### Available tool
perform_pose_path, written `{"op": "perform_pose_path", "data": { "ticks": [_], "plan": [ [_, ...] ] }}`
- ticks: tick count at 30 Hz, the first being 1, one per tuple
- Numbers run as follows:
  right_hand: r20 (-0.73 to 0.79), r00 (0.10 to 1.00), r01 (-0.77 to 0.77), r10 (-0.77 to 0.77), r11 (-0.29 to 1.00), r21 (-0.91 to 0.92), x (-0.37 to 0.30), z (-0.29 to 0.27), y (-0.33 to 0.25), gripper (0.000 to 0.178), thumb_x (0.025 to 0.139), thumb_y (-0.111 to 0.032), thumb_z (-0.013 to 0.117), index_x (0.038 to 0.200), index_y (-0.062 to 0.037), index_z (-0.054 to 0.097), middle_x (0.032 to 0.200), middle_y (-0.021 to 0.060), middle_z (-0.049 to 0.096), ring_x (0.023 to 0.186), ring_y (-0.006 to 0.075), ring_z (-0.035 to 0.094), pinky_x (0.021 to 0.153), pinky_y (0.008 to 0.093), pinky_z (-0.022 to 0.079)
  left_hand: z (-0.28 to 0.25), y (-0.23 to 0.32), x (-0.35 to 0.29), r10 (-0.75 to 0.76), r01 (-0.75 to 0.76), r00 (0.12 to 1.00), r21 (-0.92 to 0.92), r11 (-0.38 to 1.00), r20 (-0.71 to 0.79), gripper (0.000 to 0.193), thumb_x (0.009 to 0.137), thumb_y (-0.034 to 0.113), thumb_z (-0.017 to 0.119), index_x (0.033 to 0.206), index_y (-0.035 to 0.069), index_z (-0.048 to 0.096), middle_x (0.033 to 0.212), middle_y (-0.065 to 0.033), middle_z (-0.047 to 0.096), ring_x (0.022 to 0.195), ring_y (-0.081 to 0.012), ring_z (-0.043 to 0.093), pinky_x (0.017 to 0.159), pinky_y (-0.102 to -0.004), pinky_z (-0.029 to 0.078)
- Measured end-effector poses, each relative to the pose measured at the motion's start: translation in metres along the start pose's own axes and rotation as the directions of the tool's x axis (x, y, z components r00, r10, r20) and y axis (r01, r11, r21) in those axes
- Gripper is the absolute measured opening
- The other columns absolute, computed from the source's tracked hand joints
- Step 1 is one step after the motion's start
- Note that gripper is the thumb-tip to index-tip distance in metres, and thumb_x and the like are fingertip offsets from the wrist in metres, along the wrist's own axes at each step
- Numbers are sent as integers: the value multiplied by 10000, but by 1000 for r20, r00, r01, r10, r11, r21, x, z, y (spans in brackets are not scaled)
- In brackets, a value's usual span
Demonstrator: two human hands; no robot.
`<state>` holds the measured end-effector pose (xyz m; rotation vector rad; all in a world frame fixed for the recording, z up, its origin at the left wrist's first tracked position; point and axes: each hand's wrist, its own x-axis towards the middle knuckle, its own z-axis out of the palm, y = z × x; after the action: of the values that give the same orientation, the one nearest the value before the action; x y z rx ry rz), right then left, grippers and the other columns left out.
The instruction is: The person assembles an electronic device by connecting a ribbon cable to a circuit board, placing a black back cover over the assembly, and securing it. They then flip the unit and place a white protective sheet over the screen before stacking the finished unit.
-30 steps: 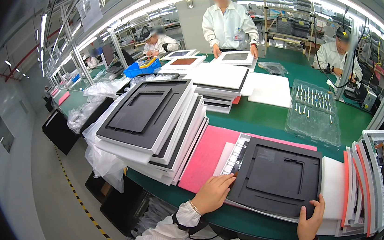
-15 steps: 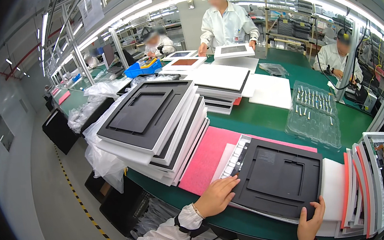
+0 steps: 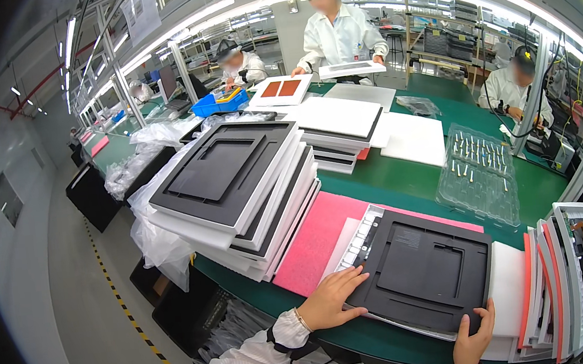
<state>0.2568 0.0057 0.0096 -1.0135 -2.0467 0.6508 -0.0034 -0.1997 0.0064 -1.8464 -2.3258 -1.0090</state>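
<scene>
A flat black panel [image 3: 421,268] with raised rectangular outlines lies on a white housing, whose white strip with small compartments [image 3: 361,237] shows along the left side. My left hand [image 3: 333,298] lies on the panel's near left edge, fingers stretched out and thumb at the front edge. At the near right corner my right hand [image 3: 474,337] touches the panel with thumb and fingers apart. Neither hand lifts it. Beneath the housing's far side lies a pink foam mat [image 3: 305,241].
Left of the mat stands a tall stack of black-and-white frames [image 3: 227,181]. Upright panels with orange-red sheets [image 3: 554,282] stand at the right. A clear plastic tray [image 3: 476,177] holds several small parts. Across the green table [image 3: 405,177], a person [image 3: 340,38] holds white-framed pieces.
My left hand's thumb has spread outward along the panel's front edge; my right hand stays at the corner. The person across has lifted a white-framed piece with two brown rectangles.
</scene>
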Motion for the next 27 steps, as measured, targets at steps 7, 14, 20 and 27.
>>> {"op": "perform_pose_path", "data": {
  "ticks": [7,14,20,27],
  "plan": [
    [-13,1000,-15,15,1000,20,1,-1,-2,144,859,-59,575,966,25,529,1411,255,436,1289,412,431,1065,448,321,-1,-1,0,0,1,1000,-10,1000,23,766,781,385,750,1384,40,425,1433,-218,421,1320,-368,408,1074,-451,330],
    [-21,1000,-11,12,999,50,4,-4,-2,166,896,-86,578,1028,13,560,1365,262,479,1227,409,485,1011,451,378,0,-2,0,-13,15,999,-32,999,51,807,777,420,744,1413,65,395,1438,-240,399,1343,-375,373,1086,-464,307],
    [-29,996,-72,80,977,198,8,-7,-7,175,909,-159,613,1009,-16,603,1321,242,525,1160,440,518,954,476,422,-3,1,2,-42,44,997,-28,999,67,821,734,344,786,1400,49,408,1463,-205,391,1340,-363,385,1086,-444,315],
    [19,989,-145,145,965,219,7,-1,11,153,884,-26,560,1019,40,534,1393,257,462,1275,340,472,1062,397,352,-2,3,2,-37,40,997,-42,998,60,820,707,305,805,1396,67,430,1462,-207,394,1339,-361,389,1084,-439,316]
  ]
}}
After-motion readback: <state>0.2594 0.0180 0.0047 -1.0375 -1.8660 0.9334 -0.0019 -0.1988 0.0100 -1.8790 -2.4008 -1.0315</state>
